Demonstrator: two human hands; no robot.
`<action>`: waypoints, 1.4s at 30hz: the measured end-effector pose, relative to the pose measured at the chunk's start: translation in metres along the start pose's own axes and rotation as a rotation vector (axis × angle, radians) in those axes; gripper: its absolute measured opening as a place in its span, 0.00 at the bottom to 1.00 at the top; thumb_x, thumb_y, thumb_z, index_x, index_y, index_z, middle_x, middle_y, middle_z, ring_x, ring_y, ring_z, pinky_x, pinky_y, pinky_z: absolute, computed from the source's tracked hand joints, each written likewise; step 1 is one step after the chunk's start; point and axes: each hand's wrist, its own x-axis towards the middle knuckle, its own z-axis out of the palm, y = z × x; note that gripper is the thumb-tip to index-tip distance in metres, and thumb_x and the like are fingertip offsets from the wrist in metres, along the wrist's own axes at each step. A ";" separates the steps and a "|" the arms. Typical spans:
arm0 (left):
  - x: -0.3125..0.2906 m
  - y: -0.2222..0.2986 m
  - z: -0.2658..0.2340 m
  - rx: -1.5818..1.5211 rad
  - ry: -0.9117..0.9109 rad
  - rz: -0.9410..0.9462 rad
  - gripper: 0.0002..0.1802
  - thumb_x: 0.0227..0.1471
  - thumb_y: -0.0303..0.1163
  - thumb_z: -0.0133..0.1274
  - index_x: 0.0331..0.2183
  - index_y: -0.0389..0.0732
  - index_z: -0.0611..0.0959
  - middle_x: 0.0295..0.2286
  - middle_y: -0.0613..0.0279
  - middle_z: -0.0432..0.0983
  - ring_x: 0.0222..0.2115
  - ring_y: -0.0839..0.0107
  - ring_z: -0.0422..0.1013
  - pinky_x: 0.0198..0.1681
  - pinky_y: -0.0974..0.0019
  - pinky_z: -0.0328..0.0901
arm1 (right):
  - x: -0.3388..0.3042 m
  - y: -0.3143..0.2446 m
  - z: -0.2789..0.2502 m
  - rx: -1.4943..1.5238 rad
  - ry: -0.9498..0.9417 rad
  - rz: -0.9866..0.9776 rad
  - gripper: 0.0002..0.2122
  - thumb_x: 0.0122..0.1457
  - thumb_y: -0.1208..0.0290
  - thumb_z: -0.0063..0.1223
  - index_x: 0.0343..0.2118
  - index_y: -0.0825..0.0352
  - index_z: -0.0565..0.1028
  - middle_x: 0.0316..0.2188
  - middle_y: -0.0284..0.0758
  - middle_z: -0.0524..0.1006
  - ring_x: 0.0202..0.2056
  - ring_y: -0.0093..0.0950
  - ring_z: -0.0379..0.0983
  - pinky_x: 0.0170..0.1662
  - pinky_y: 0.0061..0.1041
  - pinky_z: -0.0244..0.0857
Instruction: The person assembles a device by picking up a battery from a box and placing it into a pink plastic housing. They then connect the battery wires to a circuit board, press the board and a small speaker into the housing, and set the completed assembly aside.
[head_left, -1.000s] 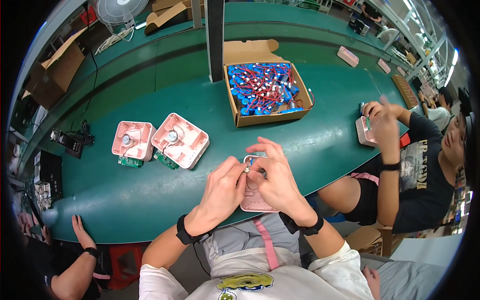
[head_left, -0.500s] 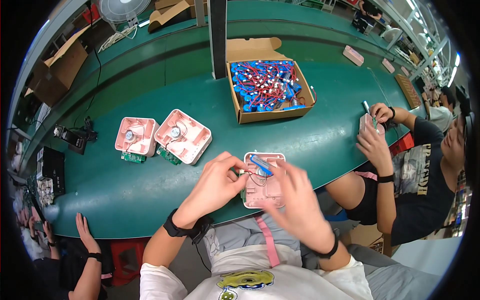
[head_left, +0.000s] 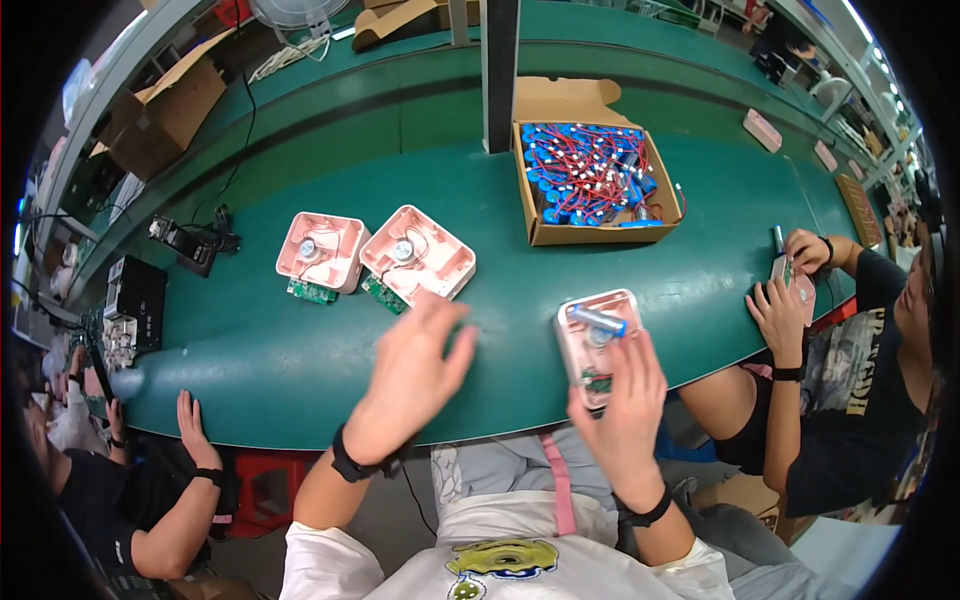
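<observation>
My right hand (head_left: 628, 415) grips the near end of a pink plastic housing (head_left: 574, 350), fingers over its right side and thumb at its left. Inside that housing lie a blue cylindrical battery (head_left: 598, 320) at the far end and a green circuit board (head_left: 597, 382) near my thumb; a round speaker is partly hidden. My left hand (head_left: 415, 365) is open and empty, fingertips close to the near edge of another pink housing (head_left: 447, 262). That one holds a speaker (head_left: 404, 251), and a green board (head_left: 383, 293) hangs outside it. A similar pink housing (head_left: 345, 240) stands to its left.
A cardboard box (head_left: 590, 236) full of blue batteries with red wires stands beyond my hands, beside a metal post (head_left: 499, 80). At the right, a co-worker's hands (head_left: 780, 310) handle another pink housing. Another person's hand (head_left: 193, 430) rests on the table's left edge.
My right hand has moved the housing rightward and turned it, and the board now lies inside. My left hand has let go of the wires and moved toward the other housings. The view has shifted.
</observation>
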 end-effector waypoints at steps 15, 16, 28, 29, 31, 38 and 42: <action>-0.015 -0.004 0.024 0.087 -0.120 0.113 0.05 0.52 0.19 0.60 0.34 0.32 0.82 0.43 0.44 0.72 0.37 0.43 0.77 0.38 0.47 0.73 | 0.057 0.015 -0.027 0.017 0.213 -0.194 0.26 0.55 0.78 0.64 0.58 0.70 0.73 0.63 0.47 0.70 0.60 0.49 0.67 0.61 0.45 0.62; -0.017 0.002 0.030 0.075 -0.152 0.144 0.06 0.52 0.19 0.60 0.35 0.33 0.83 0.44 0.46 0.72 0.37 0.44 0.77 0.38 0.49 0.74 | 0.062 0.005 -0.022 0.157 0.124 -0.226 0.24 0.54 0.79 0.64 0.56 0.69 0.75 0.61 0.45 0.72 0.56 0.46 0.70 0.59 0.42 0.64; 0.017 -0.016 0.012 -0.281 -0.150 -0.094 0.14 0.56 0.24 0.64 0.44 0.31 0.82 0.45 0.54 0.78 0.41 0.66 0.78 0.35 0.63 0.75 | 0.086 -0.004 -0.004 0.770 -0.018 -0.125 0.05 0.61 0.81 0.60 0.40 0.71 0.81 0.34 0.40 0.85 0.27 0.27 0.80 0.31 0.27 0.72; 0.028 -0.023 0.016 -0.370 -0.203 -0.150 0.15 0.57 0.25 0.64 0.45 0.31 0.81 0.44 0.55 0.80 0.40 0.70 0.78 0.34 0.66 0.75 | 0.089 -0.004 -0.004 0.768 -0.010 -0.125 0.05 0.61 0.81 0.60 0.40 0.71 0.81 0.34 0.40 0.85 0.27 0.27 0.80 0.31 0.27 0.72; 0.041 -0.028 0.020 -0.431 -0.283 -0.217 0.14 0.57 0.26 0.64 0.44 0.30 0.81 0.40 0.56 0.80 0.37 0.73 0.78 0.33 0.67 0.74 | 0.094 -0.003 -0.005 0.959 0.003 -0.027 0.04 0.64 0.80 0.58 0.40 0.73 0.80 0.32 0.40 0.85 0.25 0.22 0.79 0.27 0.23 0.70; 0.067 -0.022 0.037 -0.512 -0.528 -0.313 0.11 0.61 0.25 0.62 0.42 0.30 0.80 0.29 0.65 0.80 0.30 0.82 0.76 0.31 0.73 0.71 | 0.103 0.007 -0.021 1.351 -0.086 0.309 0.05 0.67 0.81 0.55 0.42 0.76 0.77 0.33 0.42 0.85 0.23 0.18 0.76 0.24 0.16 0.65; 0.065 -0.032 0.042 -0.560 -0.507 -0.244 0.10 0.60 0.24 0.63 0.41 0.30 0.80 0.30 0.66 0.79 0.29 0.83 0.75 0.31 0.74 0.70 | 0.106 0.010 -0.022 1.393 -0.104 0.341 0.06 0.67 0.80 0.55 0.43 0.77 0.77 0.33 0.43 0.84 0.22 0.18 0.74 0.23 0.15 0.64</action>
